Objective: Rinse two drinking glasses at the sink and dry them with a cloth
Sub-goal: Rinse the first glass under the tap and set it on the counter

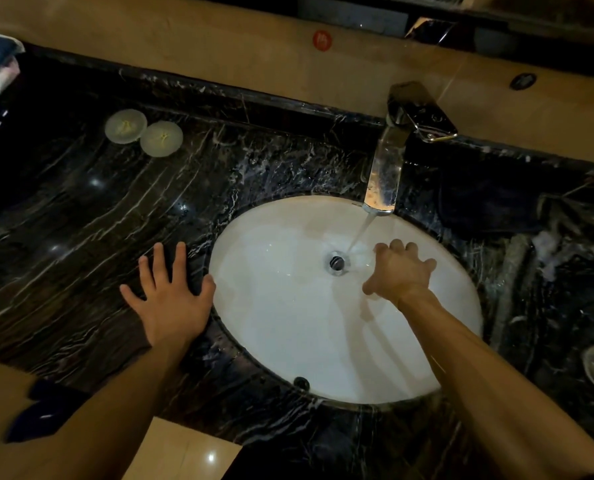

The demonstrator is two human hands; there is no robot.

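right hand (397, 268): fingers curled in the faucet stream (359, 233); can't tell if it's holding a glass
left hand (171, 292): flat on your counter (81, 216)

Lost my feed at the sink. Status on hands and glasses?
Left hand flat on the counter, open. Right hand curled in the basin beside the tap stream; whether it holds a glass, can't tell. Two paper caps on the counter.

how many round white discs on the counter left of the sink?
2. One white disc lies near the back wall, the second disc right beside it, their edges touching or overlapping. Dark countertop could hide others.
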